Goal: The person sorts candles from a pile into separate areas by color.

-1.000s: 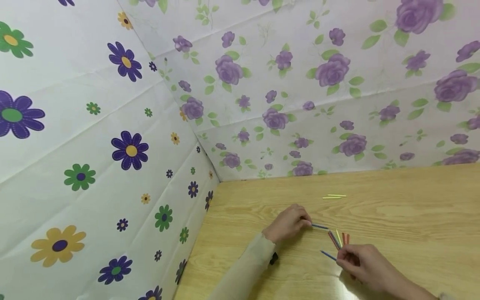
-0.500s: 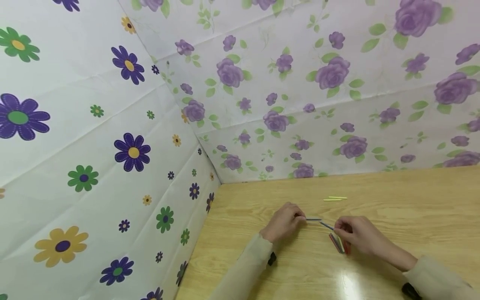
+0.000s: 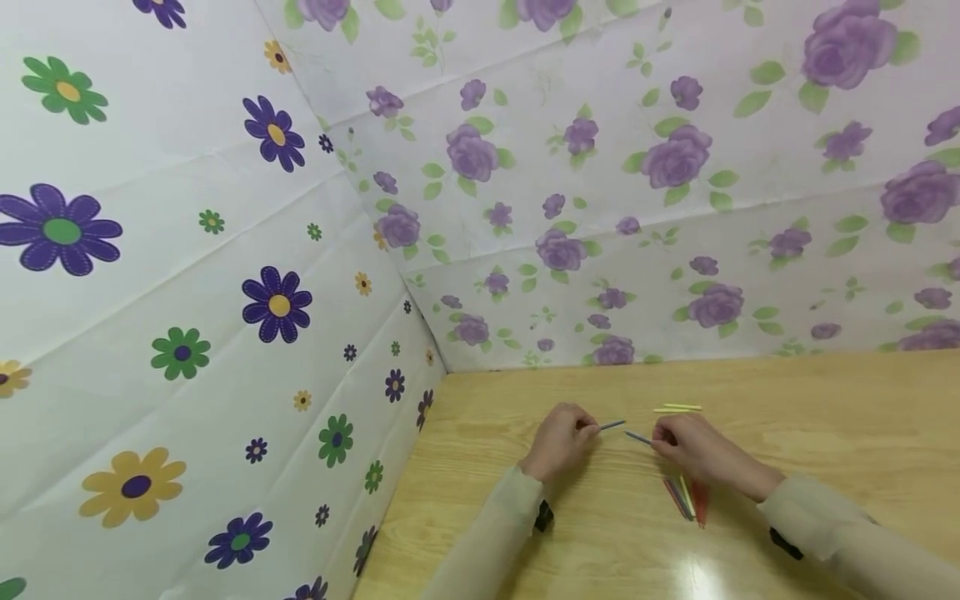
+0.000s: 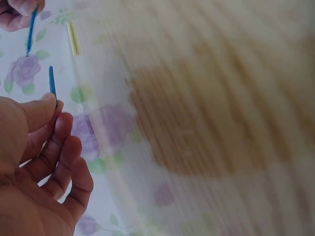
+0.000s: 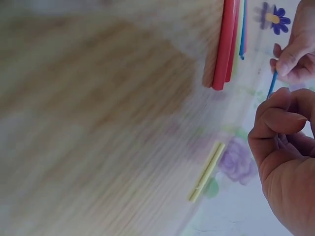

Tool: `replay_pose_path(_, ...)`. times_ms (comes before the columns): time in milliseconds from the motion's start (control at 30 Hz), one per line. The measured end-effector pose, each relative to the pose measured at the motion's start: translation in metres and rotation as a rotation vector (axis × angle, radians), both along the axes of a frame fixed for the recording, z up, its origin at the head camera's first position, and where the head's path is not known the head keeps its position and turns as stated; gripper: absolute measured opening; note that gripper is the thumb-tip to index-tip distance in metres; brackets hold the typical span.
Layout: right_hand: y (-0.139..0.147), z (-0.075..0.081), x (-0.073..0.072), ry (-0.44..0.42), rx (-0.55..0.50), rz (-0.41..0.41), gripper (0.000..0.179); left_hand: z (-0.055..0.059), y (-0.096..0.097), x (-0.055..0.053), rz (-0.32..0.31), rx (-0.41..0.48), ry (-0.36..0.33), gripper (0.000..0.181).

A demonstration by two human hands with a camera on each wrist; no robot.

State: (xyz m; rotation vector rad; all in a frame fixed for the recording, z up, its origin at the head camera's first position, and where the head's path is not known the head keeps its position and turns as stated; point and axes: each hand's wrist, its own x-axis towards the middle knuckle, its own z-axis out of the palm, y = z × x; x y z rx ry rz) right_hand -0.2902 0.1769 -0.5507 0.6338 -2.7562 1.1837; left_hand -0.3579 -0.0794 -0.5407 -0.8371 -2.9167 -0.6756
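Note:
In the head view my left hand (image 3: 562,437) pinches a thin blue stick (image 3: 612,424) between thumb and fingertips, its free end pointing right. Facing it, my right hand (image 3: 693,446) pinches a second blue stick (image 3: 637,437) that points left. A small gap separates the two free ends, and both sticks appear held above the table. In the left wrist view, the left hand's stick (image 4: 51,78) stands up from the thumb, with the right hand's stick (image 4: 30,34) beyond it. My right hand's curled fingers (image 5: 278,120) hide most of its own stick in the right wrist view.
Several coloured sticks (image 3: 678,498), red, blue and yellow among them, lie on the wood-grain table (image 3: 600,533) below my right hand. Two yellow sticks (image 3: 677,408) lie side by side farther back. Flower-patterned sheets (image 3: 510,167) stand behind and at the left.
My right hand has moved away from the loose sticks, up and left toward my left hand, carrying its blue stick. The left hand's stick has tilted upward and moved slightly back.

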Motion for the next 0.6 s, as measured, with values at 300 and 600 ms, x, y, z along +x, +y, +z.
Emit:
replay_pose_path(300,-0.014,-0.006,-0.027,0.001,0.024,0.068,0.023,0.000,-0.006,-0.013,0.065,-0.003,0.001,0.017)
replay_pose_path(600,-0.023,-0.019,-0.061,0.120,0.007,0.159,0.028,-0.004,-0.010,-0.024,0.117,-0.043,-0.038,0.016)
